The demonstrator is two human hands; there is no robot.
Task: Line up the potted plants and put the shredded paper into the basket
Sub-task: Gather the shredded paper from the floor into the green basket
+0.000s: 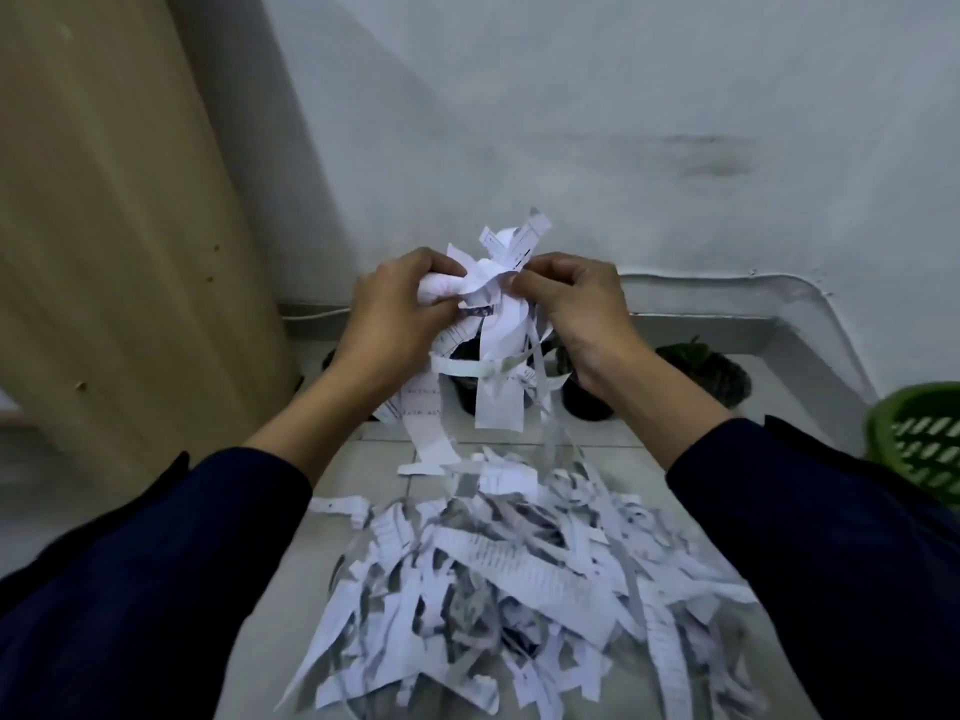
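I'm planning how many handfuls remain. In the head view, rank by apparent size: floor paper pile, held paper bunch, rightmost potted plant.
1. Floor paper pile, clearly largest.
2. Held paper bunch.
3. Rightmost potted plant, farther away, so truly unsure.

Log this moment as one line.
both hands: left hand, right hand bunching paper strips | pile on floor | basket right

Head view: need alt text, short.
Both hands, left hand and right hand, grip a bunch of shredded paper above a loose pile on the tiled floor. Black potted plants stand along the wall; a green basket sits at right.
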